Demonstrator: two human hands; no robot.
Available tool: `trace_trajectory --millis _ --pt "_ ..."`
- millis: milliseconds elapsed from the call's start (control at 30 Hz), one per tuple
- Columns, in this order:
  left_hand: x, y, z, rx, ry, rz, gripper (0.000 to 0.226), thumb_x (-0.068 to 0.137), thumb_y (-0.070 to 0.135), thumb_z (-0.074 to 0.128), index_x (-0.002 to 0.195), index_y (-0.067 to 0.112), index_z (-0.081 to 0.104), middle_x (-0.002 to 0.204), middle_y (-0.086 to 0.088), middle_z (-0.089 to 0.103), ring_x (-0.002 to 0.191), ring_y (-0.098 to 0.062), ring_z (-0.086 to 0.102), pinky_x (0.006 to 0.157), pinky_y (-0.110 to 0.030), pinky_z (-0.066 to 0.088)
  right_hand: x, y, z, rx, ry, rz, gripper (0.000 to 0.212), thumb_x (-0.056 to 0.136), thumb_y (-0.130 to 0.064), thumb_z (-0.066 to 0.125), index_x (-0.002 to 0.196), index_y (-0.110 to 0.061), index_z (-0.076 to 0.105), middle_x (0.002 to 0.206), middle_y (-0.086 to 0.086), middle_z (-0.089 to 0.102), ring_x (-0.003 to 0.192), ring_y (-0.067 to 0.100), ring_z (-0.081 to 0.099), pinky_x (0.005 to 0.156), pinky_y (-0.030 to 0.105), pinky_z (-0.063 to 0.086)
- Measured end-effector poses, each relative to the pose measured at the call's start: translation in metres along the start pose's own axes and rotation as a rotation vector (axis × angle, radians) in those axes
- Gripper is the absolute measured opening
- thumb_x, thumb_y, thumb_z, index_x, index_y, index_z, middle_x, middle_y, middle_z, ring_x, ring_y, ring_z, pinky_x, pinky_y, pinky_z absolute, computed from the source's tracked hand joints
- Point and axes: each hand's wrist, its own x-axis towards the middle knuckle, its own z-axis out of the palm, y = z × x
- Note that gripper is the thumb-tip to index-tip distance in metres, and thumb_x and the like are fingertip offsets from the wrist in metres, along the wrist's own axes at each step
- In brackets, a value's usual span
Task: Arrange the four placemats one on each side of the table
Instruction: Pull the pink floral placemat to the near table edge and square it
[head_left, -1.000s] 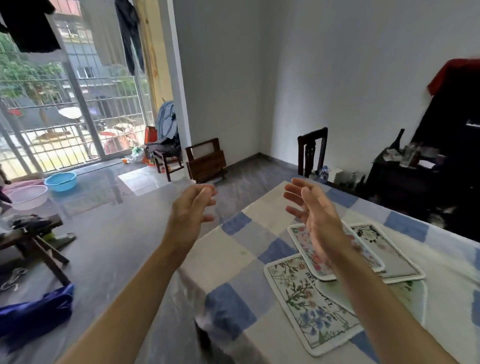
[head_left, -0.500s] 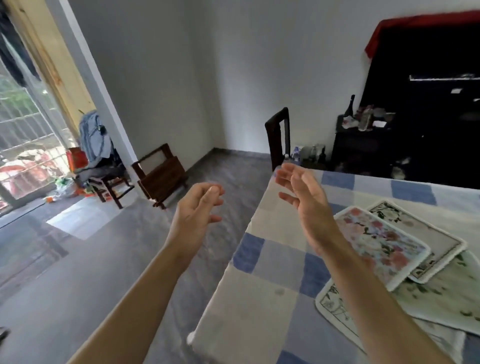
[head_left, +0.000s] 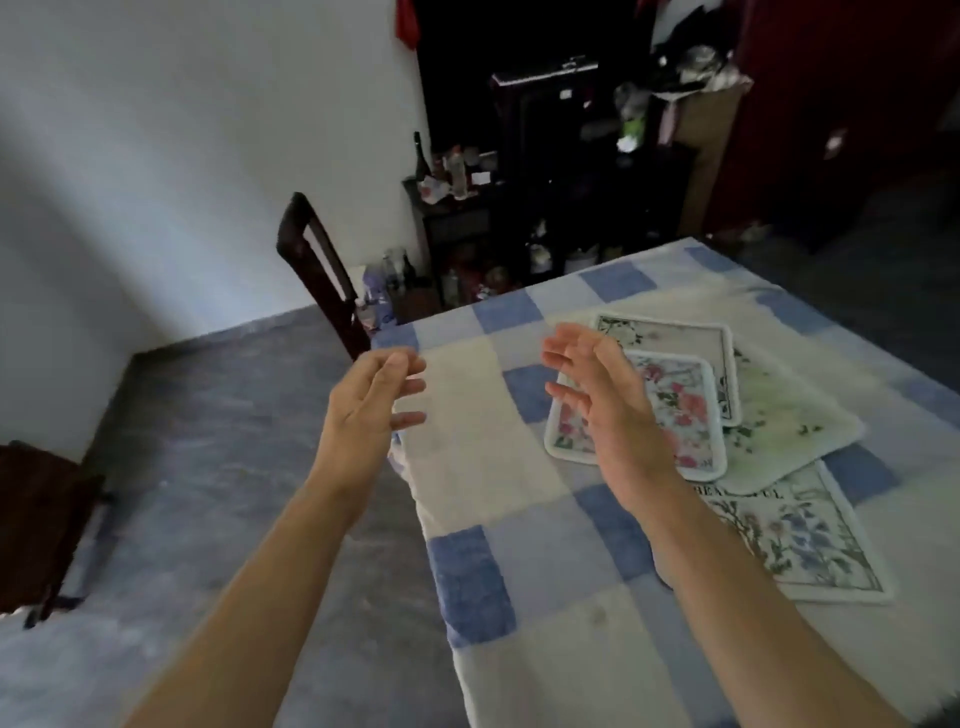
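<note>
Several floral placemats lie overlapped in a loose pile on the table (head_left: 467, 467), which wears a blue-and-cream checked cloth. On top is a pink-flowered placemat (head_left: 680, 410). Under it sit a white-flowered placemat (head_left: 675, 338), a pale green placemat (head_left: 789, 426) and a blue-flowered placemat (head_left: 800, 540). My right hand (head_left: 602, 410) hovers open, palm facing left, over the left edge of the pink-flowered placemat and hides part of it. Off the table's left edge, my left hand (head_left: 369, 410) is raised and open. Neither hand holds anything.
A dark wooden chair (head_left: 317, 270) stands at the table's far left corner. Behind the table, a dark cabinet (head_left: 519, 208) carries bottles and clutter. Another dark piece of furniture (head_left: 36, 525) sits on the grey floor at the left.
The view has swung right and down, from the window side toward the table and placemats. Both hands stay raised and open, now nearer the pile.
</note>
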Motion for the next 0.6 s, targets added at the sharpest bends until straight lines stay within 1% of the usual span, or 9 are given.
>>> trace_trajectory --millis 100,167,267,300,367,433,500,533,600 --pt "0.037 -0.026 -0.015 -0.021 -0.168 0.003 0.038 0.092 0.045 0.050 0.111 0.016 0.065 0.116 -0.005 0.068 0.109 -0.023 0.065 0.084 -0.044 0.057 -0.001 0.018 0.024 -0.052 0.150 0.002 0.034 0.101 -0.030 0.046 0.129 -0.013 0.056 0.131 0.009 0.061 0.123 0.018 0.058 0.108 0.047 0.042" --pt "0.058 -0.036 -0.031 -0.056 -0.259 0.001 0.037 0.092 0.045 0.049 0.111 0.017 0.065 0.117 -0.004 0.068 0.109 -0.021 0.065 0.083 -0.041 0.057 -0.003 0.023 0.046 -0.085 0.243 0.008 0.031 0.102 -0.027 0.047 0.127 -0.012 0.057 0.129 0.009 0.063 0.122 0.018 0.059 0.107 0.048 0.043" --pt "0.086 -0.041 -0.054 -0.092 -0.373 0.001 0.033 0.095 0.044 0.049 0.111 0.021 0.065 0.118 -0.001 0.068 0.110 -0.020 0.064 0.083 -0.040 0.056 -0.007 0.021 0.078 -0.095 0.380 0.021 0.037 0.092 -0.034 0.054 0.122 -0.014 0.061 0.126 0.012 0.064 0.120 0.023 0.060 0.106 0.049 0.045" --pt "0.094 -0.042 -0.059 -0.092 -0.401 -0.001 0.031 0.096 0.043 0.048 0.111 0.022 0.065 0.118 0.000 0.068 0.110 -0.020 0.064 0.084 -0.041 0.056 -0.007 0.018 0.086 -0.104 0.407 0.024 0.037 0.091 -0.033 0.054 0.122 -0.014 0.062 0.126 0.011 0.064 0.120 0.024 0.060 0.105 0.050 0.045" --pt "0.110 -0.040 -0.061 -0.091 -0.444 0.008 0.029 0.098 0.043 0.046 0.110 0.024 0.065 0.117 0.002 0.068 0.109 -0.019 0.064 0.086 -0.042 0.056 -0.006 0.012 0.098 -0.141 0.450 0.014 0.037 0.093 -0.033 0.056 0.124 -0.015 0.062 0.127 0.003 0.065 0.120 0.018 0.061 0.106 0.047 0.045" --pt "0.126 -0.036 -0.052 -0.105 -0.485 0.024 0.026 0.099 0.043 0.046 0.107 0.027 0.066 0.116 0.003 0.068 0.108 -0.019 0.064 0.086 -0.043 0.056 -0.004 0.007 0.101 -0.169 0.517 0.005 0.042 0.091 -0.040 0.059 0.126 -0.018 0.062 0.125 -0.003 0.066 0.116 0.009 0.063 0.104 0.040 0.047" --pt "0.137 -0.033 -0.034 -0.116 -0.543 0.058 0.026 0.097 0.044 0.047 0.105 0.028 0.066 0.113 0.005 0.069 0.107 -0.018 0.065 0.084 -0.042 0.056 -0.007 0.005 0.098 -0.191 0.600 -0.017 0.049 0.084 -0.053 0.059 0.123 -0.023 0.063 0.119 -0.004 0.069 0.109 0.007 0.065 0.093 0.033 0.051" --pt "0.141 -0.033 -0.024 -0.124 -0.577 0.065 0.027 0.096 0.046 0.047 0.104 0.028 0.066 0.111 0.005 0.069 0.106 -0.017 0.065 0.083 -0.041 0.056 -0.009 0.005 0.095 -0.209 0.633 -0.027 0.049 0.081 -0.057 0.059 0.120 -0.027 0.064 0.119 -0.004 0.069 0.109 0.008 0.066 0.092 0.033 0.051" --pt "0.144 -0.038 -0.005 -0.147 -0.634 0.034 0.025 0.093 0.047 0.049 0.100 0.030 0.066 0.107 0.007 0.070 0.104 -0.017 0.066 0.080 -0.038 0.056 -0.014 0.009 0.088 -0.242 0.671 -0.039 0.037 0.087 -0.057 0.056 0.115 -0.035 0.065 0.122 -0.005 0.068 0.116 0.010 0.063 0.100 0.038 0.049"
